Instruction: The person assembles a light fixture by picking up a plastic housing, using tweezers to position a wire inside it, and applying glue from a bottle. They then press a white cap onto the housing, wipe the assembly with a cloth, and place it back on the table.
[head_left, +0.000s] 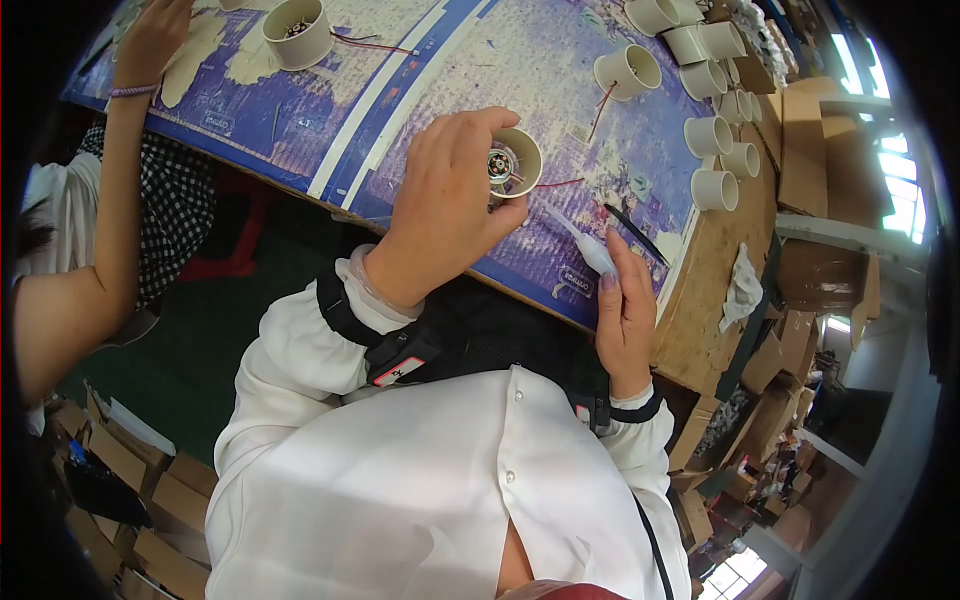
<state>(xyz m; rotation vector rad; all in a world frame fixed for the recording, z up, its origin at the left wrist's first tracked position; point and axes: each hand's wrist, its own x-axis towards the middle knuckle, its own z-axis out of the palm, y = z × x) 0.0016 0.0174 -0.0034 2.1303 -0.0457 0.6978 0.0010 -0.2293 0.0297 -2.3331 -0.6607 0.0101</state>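
Note:
My left hand (440, 190) is closed around a cream cylindrical housing (530, 155), tilted so that its open mouth shows. Inside it sits a small round motor part with copper-coloured windings (502, 166). A red wire (560, 183) trails out to the right over the table. My right hand (627, 310) grips a small translucent white squeeze bottle (592, 250) near the table's front edge. The bottle's thin nozzle points up and left, toward the housing but apart from it. Beside the bottle lies a thin black stick-like tool (636, 234).
One housing with red wires (628, 73) stands farther back; another (298, 35) is at far left. Several more housings (708, 135) cluster along the right. A crumpled white tissue (742, 290) lies at the right edge. A co-worker's arm (118, 210) reaches in at left.

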